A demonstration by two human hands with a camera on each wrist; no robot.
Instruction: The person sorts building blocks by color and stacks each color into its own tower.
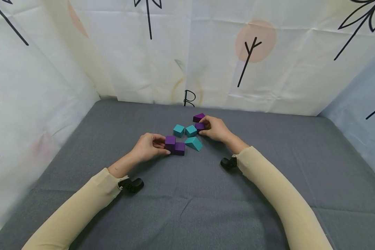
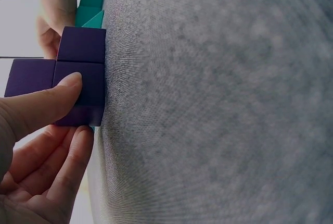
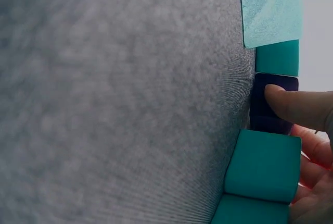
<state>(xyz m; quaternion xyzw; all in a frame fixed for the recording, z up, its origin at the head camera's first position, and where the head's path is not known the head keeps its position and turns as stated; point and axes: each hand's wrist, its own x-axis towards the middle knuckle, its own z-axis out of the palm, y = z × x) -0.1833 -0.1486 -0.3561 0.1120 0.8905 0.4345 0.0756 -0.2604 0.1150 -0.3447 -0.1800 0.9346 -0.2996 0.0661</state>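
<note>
Blocks are being grouped on the grey mat (image 1: 187,208). Left of the teal wedge (image 1: 194,143), the left hand (image 1: 148,147) pinches a purple stack (image 1: 174,146); behind the wedge, the right hand (image 1: 215,128) pinches a purple cube (image 1: 200,126), which likely needs careful seating next

A grey fabric worktop (image 1: 187,208) fills the lower half of the head view, its cloth creased in faint fold lines toward the bottom edge. White sheeting (image 1: 118,52) hangs behind it and along the left side, printed with thin black stems, a peach disc (image 1: 255,41) in the upper right and a pale yellow ring (image 1: 181,91) near the centre, while a pale blue panel (image 1: 362,118) closes the right edge. The light is soft and even, with only faint shadows on the cloth
</note>
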